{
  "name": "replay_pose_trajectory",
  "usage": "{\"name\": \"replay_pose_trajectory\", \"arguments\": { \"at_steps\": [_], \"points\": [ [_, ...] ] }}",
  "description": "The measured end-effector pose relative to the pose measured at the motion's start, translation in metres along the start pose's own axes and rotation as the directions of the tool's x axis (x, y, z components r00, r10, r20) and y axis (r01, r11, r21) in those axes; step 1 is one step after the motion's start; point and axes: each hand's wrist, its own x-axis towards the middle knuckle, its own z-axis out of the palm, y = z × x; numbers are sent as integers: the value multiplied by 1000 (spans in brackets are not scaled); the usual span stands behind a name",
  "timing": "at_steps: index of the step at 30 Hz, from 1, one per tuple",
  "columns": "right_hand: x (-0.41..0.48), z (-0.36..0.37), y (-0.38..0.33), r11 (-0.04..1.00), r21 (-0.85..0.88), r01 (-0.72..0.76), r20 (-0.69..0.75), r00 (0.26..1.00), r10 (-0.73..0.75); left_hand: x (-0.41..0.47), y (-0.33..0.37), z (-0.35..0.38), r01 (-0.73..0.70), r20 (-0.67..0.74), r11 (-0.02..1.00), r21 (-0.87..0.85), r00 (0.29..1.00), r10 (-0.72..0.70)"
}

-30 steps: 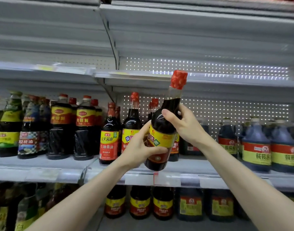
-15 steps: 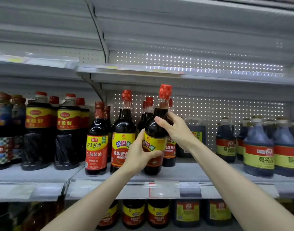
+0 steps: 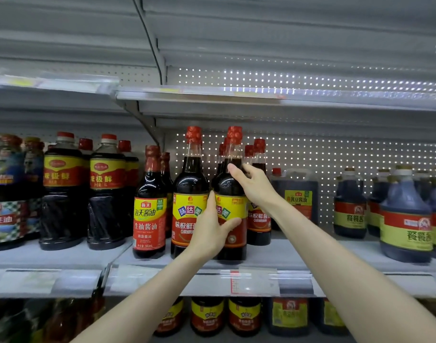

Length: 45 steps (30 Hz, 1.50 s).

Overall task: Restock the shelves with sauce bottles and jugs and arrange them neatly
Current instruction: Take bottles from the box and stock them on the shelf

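Right now the dark glass sauce bottle with a red cap and a yellow-and-red label stands upright at the front of the grey metal shelf, and its base appears to sit on the shelf board. Both hands grasp it. The left hand wraps the lower body, thumb across the label and fingers tucked in on the bottle's left side. The right hand curls round the shoulder from the right, with the forefinger up at the foot of the neck.

The bottle lies straight ahead of the person, slightly above the forearms, with its long axis vertical. Neither hand is clearly nearer (the left sits low, the right sits high, so together they steady it top and bottom).

Just to its left, touching or nearly so, is a matching red-capped bottle at the same front line. More of the same kind stand close behind and to the right. A brown jug with a yellow label sits further back on the right, apart from the row.

I judge that the placing is almost done. What remains is a small squaring-up against the neighbour before both hands let go, with care that the left fingers do not drag the neighbour sideways.
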Motion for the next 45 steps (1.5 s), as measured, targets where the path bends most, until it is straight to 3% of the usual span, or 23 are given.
{"name": "replay_pose_trajectory", "arguments": {
  "at_steps": [8,16,23,31,45],
  "points": [
    [-4,5,-1,994,-15,-111,61,992,111,-5,7,-1,9,12,1000,5,1000,-9],
    [-64,9,15,902,205,-381,223,915,336,-5,14,0,75,29,995,-63,997,-73],
    [-68,9,16,835,290,-468,265,878,400,-14,24,-2,104,75,980,-170,993,-92],
    [-68,12,17,832,290,-474,266,875,405,-30,18,-4,94,81,950,-299,994,-73],
    [-102,19,19,947,228,-225,194,964,182,-37,0,2,135,23,924,-358,991,-135]
  ]
}}
